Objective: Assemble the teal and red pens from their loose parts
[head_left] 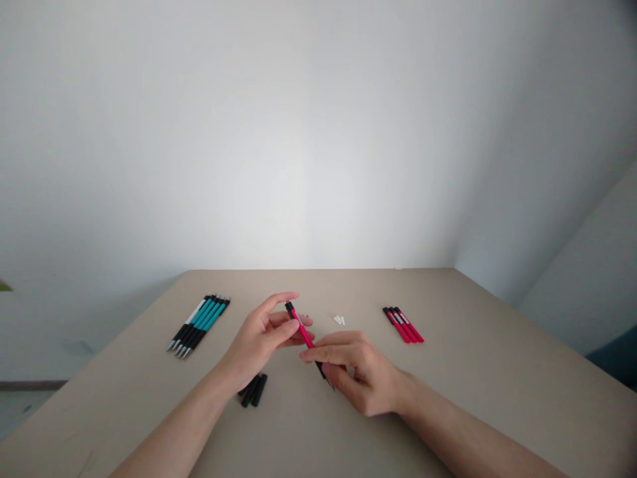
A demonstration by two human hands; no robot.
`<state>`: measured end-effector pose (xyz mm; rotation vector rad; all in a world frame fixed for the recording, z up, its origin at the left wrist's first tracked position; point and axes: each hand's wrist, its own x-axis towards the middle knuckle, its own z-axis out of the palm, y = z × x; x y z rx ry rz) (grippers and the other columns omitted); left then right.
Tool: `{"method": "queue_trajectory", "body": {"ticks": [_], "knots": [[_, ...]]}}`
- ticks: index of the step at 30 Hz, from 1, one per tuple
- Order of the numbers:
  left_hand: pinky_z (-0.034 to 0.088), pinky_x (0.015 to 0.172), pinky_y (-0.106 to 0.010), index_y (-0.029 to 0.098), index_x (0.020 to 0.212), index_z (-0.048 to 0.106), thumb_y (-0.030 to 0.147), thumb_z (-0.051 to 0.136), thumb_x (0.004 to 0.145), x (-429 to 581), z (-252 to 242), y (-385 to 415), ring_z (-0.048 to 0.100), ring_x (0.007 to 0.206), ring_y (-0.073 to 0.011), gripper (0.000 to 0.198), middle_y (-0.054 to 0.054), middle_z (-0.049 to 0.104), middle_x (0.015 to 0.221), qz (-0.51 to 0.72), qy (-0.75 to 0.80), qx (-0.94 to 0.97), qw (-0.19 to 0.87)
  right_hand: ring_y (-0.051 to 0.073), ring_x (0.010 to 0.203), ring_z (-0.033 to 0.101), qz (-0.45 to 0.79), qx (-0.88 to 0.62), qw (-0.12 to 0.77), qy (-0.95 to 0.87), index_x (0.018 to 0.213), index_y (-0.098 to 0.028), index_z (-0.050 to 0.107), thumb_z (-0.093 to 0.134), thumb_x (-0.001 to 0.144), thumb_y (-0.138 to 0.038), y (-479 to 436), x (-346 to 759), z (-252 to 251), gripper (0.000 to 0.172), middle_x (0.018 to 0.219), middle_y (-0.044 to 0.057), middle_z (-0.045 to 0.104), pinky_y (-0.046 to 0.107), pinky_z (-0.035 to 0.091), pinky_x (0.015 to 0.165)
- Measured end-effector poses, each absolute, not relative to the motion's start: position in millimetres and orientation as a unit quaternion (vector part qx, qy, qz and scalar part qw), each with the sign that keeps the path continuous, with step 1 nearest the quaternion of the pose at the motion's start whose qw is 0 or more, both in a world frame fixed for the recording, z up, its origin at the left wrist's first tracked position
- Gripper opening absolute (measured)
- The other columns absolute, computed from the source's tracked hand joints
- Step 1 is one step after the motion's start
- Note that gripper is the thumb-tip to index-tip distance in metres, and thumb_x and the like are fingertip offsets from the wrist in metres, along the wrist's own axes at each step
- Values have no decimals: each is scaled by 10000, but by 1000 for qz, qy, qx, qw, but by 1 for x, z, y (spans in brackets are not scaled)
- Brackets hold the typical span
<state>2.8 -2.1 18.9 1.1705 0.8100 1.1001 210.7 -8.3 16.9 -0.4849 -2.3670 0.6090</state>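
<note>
A pink pen (304, 333) with a black top end and a dark lower grip is held at a slant above the table, its tip pointing down to the right. My left hand (263, 335) pinches its upper part between thumb and fingers, with the index finger stretched out over the black end. Around the lower part, near the dark grip, the fingers of my right hand (355, 372) are closed. Several short black tubes (259, 390) lie just below my left wrist, partly hidden by it. Small white pieces (339, 320) rest on the table beyond my right hand.
At the left of the beige table (308, 438) is a row of pens (202, 324), mostly teal and black, one with a white barrel. Several pink barrels with black ends (404, 325) lie side by side at the right. A pale wall (308, 166) rises behind the table.
</note>
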Motion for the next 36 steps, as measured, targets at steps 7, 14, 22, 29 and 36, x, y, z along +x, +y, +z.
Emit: {"method": "queue_trajectory", "body": {"ticks": [7,14,22,29,36], "knots": [[533,798,-434,220,1177,382,273,669,825,3,16,-2,704,798,-221,456,-111,726,979,499,342,500,619,111,632,539,286,-218,294,-885,1301,-193,503,538,844,-161,-9,211,14,459,920,43,670,216,451,623],[550,728,-375,209,1242,426,309,672,818,3,19,-3,707,751,-217,501,-119,731,960,494,366,512,600,132,681,550,261,-194,304,-896,1227,-194,569,646,785,-203,-7,209,9,449,932,45,683,241,447,648],[551,711,-341,204,1245,432,270,663,823,3,22,-5,694,732,-191,485,-124,722,978,481,366,523,601,131,661,547,255,-189,303,-898,1202,-198,586,624,799,-171,-7,207,10,406,909,41,695,241,443,634],[547,716,-338,219,1235,430,157,678,787,4,21,-4,679,726,-168,516,-110,701,1016,468,357,540,601,129,666,546,255,-195,295,-900,1191,-203,594,617,811,-164,-5,207,9,382,915,39,698,239,438,646],[543,705,-350,215,1222,430,161,668,792,3,20,-4,668,710,-167,494,-107,696,996,469,354,545,598,118,626,523,254,-199,296,-899,1179,-207,604,617,802,-154,-6,207,10,381,861,29,682,229,432,632]]}}
